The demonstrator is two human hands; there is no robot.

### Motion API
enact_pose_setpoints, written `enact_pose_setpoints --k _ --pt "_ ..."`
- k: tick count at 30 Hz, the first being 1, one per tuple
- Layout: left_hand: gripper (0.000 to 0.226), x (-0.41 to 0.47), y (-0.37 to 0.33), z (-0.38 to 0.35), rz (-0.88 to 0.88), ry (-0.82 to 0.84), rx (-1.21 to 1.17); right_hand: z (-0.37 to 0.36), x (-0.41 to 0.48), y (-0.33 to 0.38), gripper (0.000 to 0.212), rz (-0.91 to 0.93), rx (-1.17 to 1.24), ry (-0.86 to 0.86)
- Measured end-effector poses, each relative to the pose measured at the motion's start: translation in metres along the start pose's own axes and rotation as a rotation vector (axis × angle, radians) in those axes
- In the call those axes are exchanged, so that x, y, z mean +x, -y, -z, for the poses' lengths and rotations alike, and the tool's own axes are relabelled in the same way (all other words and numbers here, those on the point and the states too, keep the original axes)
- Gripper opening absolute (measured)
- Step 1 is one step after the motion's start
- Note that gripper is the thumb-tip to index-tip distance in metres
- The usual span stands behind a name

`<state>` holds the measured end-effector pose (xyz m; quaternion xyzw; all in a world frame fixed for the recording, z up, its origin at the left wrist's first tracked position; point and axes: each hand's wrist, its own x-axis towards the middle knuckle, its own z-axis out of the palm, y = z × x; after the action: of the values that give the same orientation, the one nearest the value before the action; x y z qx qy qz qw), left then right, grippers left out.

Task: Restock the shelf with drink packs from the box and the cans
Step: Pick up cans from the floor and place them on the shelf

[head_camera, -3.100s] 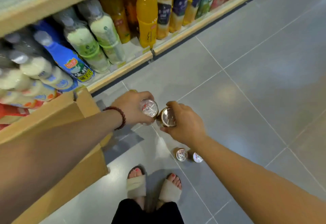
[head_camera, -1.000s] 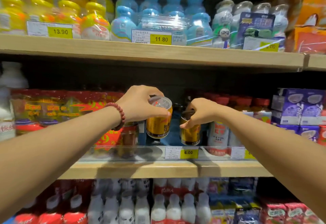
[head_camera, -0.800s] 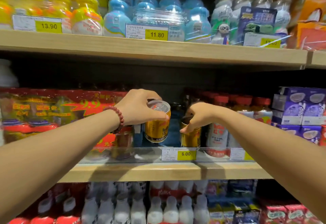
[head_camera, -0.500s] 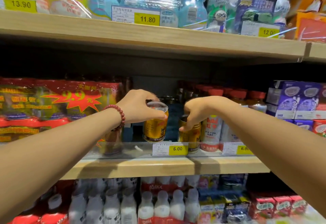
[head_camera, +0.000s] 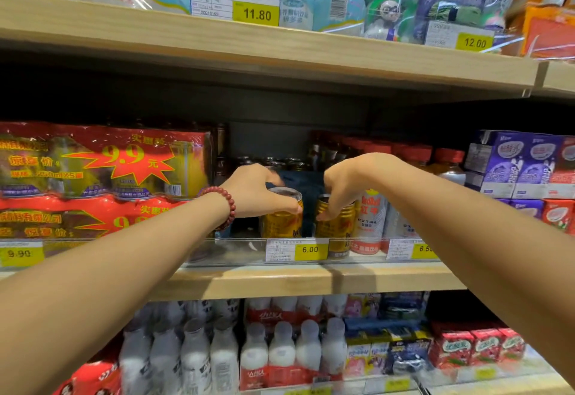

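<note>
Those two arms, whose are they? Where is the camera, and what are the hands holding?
The camera sits on a person's head and looks forward, so you see only their own arms. The left hand, with the bead bracelet, grips one gold can from its top. The right hand grips a second gold can beside it. Both cans are at the middle shelf, behind a clear strip with a yellow price tag. Left of them lie red wrapped drink packs; farther right are purple cartons. White bottles stand on the shelf below.
</note>
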<state>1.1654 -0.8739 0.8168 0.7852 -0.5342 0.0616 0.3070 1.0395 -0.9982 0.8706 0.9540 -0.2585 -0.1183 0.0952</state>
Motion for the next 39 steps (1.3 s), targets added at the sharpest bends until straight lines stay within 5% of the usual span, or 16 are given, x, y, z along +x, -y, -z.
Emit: enact_pose_setpoints --k 10,20,26,31,39 --pt "0.086 0.008 0.001 -0.009 0.102 0.122 -0.049 -0.002 0.003 -0.001 0.036 -0.039 0.117 0.019" --pt "0.063 -0.002 -0.010 -0.019 0.045 0.076 0.042 -0.021 -0.005 0.004 0.046 -0.084 0.010 -0.100" --pt "0.063 -0.016 -0.023 -0.023 0.061 -0.022 0.050 -0.039 -0.028 0.011 0.041 -0.019 -0.133 -0.492" --pt "0.033 -0.055 -0.037 -0.010 -0.094 -0.295 -0.138 -0.040 -0.076 0.040 0.034 0.099 0.037 -0.714" --pt "0.012 -0.143 -0.048 -0.011 -0.194 -0.198 -0.301 -0.091 -0.163 0.069 0.027 -0.053 0.313 -0.712"
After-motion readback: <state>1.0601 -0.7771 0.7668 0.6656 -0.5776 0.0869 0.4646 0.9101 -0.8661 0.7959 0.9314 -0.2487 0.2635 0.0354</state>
